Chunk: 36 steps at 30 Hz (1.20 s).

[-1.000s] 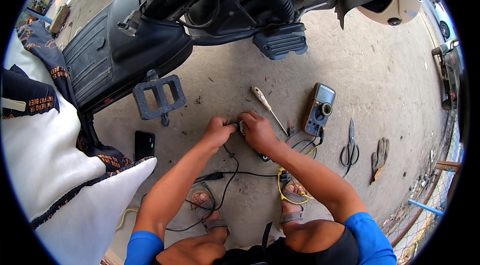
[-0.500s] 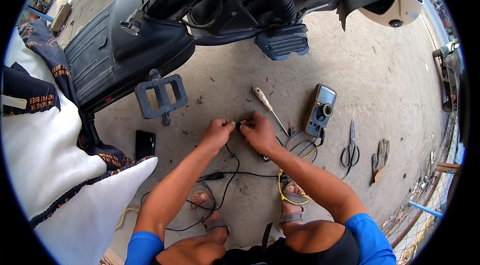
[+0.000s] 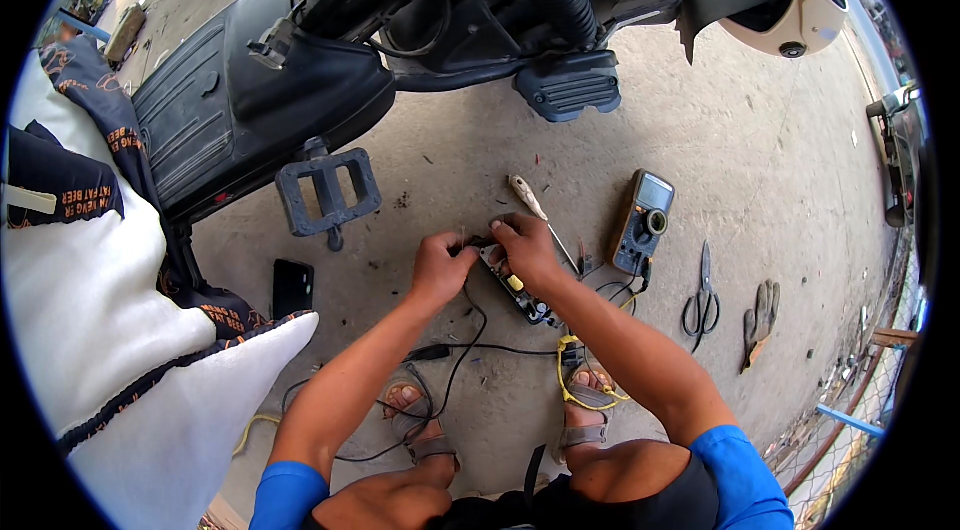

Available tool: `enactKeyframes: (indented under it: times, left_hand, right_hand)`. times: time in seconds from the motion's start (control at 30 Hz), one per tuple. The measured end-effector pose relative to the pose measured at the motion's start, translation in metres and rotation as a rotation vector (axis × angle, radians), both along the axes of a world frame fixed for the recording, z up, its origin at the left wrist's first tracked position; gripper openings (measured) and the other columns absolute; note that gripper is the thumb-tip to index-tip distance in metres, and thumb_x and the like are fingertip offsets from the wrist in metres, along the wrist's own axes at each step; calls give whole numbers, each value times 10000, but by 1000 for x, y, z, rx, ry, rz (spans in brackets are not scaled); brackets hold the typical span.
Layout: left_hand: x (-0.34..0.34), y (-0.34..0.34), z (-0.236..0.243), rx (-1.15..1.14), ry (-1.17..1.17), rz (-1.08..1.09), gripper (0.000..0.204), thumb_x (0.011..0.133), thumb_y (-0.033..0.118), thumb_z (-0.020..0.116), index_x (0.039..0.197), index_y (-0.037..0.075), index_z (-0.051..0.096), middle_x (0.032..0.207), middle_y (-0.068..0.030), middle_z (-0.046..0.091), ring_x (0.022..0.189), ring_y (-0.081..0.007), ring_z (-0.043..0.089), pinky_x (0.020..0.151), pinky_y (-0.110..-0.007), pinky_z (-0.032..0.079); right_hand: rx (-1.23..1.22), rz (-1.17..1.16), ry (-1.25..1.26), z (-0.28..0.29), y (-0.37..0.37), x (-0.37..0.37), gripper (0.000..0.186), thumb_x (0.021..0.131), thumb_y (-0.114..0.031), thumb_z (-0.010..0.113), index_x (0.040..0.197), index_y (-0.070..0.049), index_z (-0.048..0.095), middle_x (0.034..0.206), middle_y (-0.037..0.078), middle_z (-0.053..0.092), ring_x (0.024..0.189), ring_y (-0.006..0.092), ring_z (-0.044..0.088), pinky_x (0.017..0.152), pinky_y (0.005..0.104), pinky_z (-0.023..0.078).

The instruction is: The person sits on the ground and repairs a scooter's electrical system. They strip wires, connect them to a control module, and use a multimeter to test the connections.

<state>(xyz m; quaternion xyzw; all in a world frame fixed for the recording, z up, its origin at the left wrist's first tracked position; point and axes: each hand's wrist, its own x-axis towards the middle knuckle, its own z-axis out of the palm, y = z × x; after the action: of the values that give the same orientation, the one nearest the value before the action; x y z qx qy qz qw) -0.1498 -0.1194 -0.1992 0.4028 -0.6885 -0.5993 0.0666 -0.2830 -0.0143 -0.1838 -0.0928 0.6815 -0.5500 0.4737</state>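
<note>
My left hand [image 3: 442, 268] is closed in a pinch, and a black cable [image 3: 480, 315] runs down from its fingertips to the ground. Facing it, my right hand [image 3: 527, 252] has its fingers pressed together at the upper end of a circuit board [image 3: 512, 282]. What those fingers grip is hidden. The narrow board slants beneath my right hand and carries a yellow part and several small components. Just beyond that hand, a screwdriver [image 3: 526, 196] with a pale handle lies on the ground. A multimeter [image 3: 643, 222] with leads attached lies further right.
Scissors [image 3: 703, 305] and a work glove [image 3: 762, 325] lie at right. A black phone [image 3: 293, 288] is at left, below a pedal [image 3: 328, 195] of the scooter [image 3: 270, 100]. White padded fabric [image 3: 90, 300] fills the left side. Yellow wire [image 3: 566, 380] and cables lie around my feet.
The circuit board, mostly hidden before, now shows under my right hand. Both hands have shifted slightly, their fingertips now at the board's upper end.
</note>
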Motion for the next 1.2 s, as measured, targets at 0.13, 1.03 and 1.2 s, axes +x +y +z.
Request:
enactKeyframes:
  times: [0.13,1.03,1.2]
  left_hand:
    - [3,0,-14,147,-43,136,259,933,193,657,761,-1,664,693,36,559,661,-77,458,592,-312,380]
    - [3,-6,-66,-323,-206,227,368,787,205,757,1050,-7,610,767,-178,688,743,-306,701,724,-420,535]
    - [-4,1,-3,-227,-90,-26,209,837,121,718,998,1,661,779,-143,700,731,-269,687,700,-394,532]
  right_hand:
    - [59,244,300,2,8,8,211,934,-86,564,1048,65,657,812,131,706,576,172,675,490,339,504]
    - [91,155,336,-8,-1,31,182,899,-84,616,957,57,713,777,203,724,641,266,734,662,390,570]
    - [112,128,321,-14,2,26,185,905,-87,611,962,49,722,782,193,729,652,264,738,652,391,572]
